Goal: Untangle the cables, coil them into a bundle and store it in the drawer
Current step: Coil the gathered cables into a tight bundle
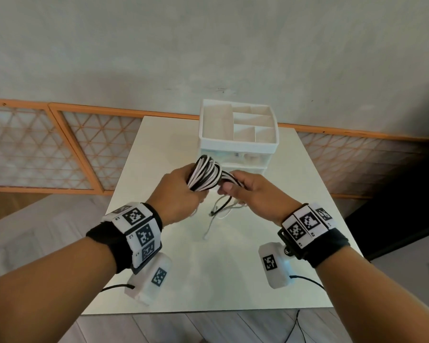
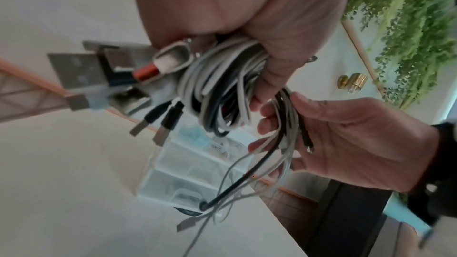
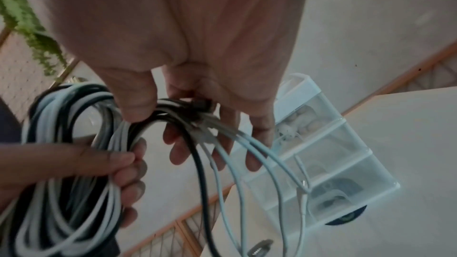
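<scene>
A coil of white and black cables [image 1: 204, 175] is held above the white table [image 1: 208, 268], in front of the drawer unit [image 1: 238, 144]. My left hand [image 1: 181, 194] grips the coil [image 2: 217, 89] [image 3: 64, 144] with its fingers curled round the loops. My right hand [image 1: 245, 191] pinches the cables' loose ends [image 3: 195, 112] [image 2: 284, 124] between thumb and fingers, just right of the coil. Several tails with plugs [image 1: 216, 211] hang down below the hands toward the table. USB plugs [image 2: 158, 130] stick out of the coil by my left palm.
The white drawer unit has an open divided tray on top [image 1: 235, 125] and translucent drawers [image 3: 329, 153] below, all pushed in, with small items inside. A grey wall and orange-framed lattice panels [image 1: 47, 149] stand behind the table. Bare tabletop lies near me.
</scene>
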